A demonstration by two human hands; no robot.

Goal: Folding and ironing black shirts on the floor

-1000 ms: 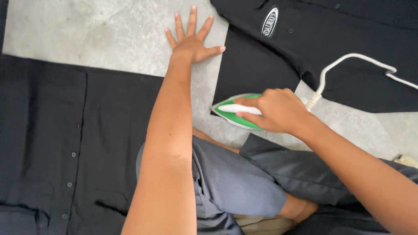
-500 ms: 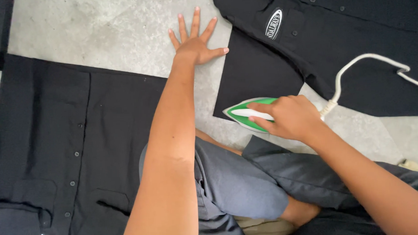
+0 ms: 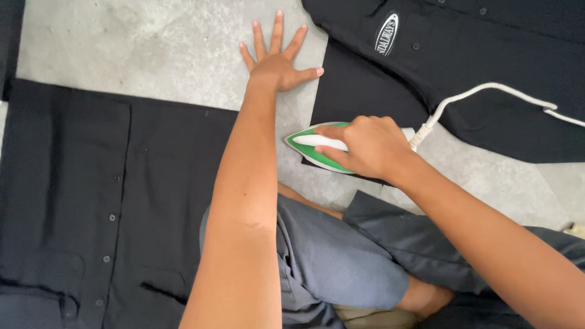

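My right hand point(image 3: 370, 149) has its grip closed around the handle of the iron point(image 3: 318, 149); the iron sits under and left of my knuckles, tip pointing left, on the lower edge of the black shirt sleeve point(image 3: 361, 94). Iron is green with a white handle, and a white cord point(image 3: 471, 94) runs from its rear across the shirt. My left hand point(image 3: 277, 61) lies flat on the concrete floor point(image 3: 159, 52), fingers spread, holding nothing, just beside the sleeve. An oval white-rimmed black badge point(image 3: 386, 34) is on the shirt's chest. Second black shirt point(image 3: 80, 204) lies buttoned at left.
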